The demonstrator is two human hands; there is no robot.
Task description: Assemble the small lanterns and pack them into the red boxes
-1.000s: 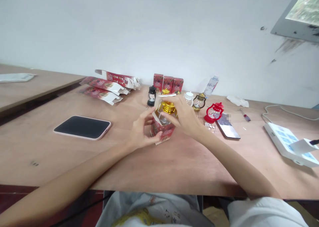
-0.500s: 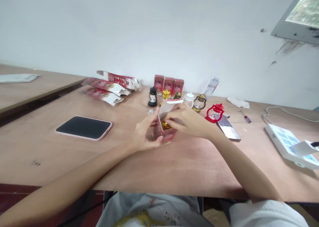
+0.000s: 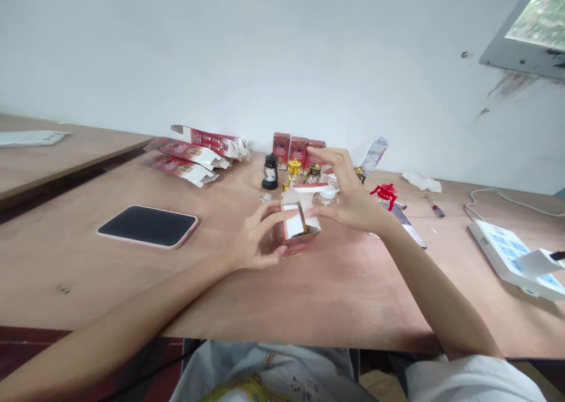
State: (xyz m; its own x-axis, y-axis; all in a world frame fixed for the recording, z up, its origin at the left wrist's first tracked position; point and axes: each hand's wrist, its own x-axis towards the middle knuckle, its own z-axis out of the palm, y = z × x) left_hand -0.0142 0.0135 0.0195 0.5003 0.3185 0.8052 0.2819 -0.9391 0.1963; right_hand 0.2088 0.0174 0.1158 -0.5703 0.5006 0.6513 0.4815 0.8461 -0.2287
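My left hand (image 3: 253,237) is closed round a small red carton (image 3: 295,248) on the table, one finger pressing a white side flap (image 3: 291,222) inward. A bit of a gold object shows inside the carton's open top. My right hand (image 3: 353,199) is spread at the carton's right side, its thumb close to another flap; contact is unclear. Behind the carton stand a black mini lantern (image 3: 270,175), a gold one (image 3: 294,168) and a bronze one (image 3: 313,171). A red lantern (image 3: 386,193) is partly hidden by my right hand and wrist.
Flattened red cartons (image 3: 189,158) lie at back left, and closed red boxes (image 3: 281,146) stand near the wall. A phone (image 3: 148,226) lies left of my hands. To the right are a clear bottle (image 3: 376,153), a tissue (image 3: 421,182), a screwdriver (image 3: 436,209) and a white power strip (image 3: 507,249).
My right hand has drawn its fingers out of the carton's top and spread them to the right. A white side flap is now folded inward under my left finger.
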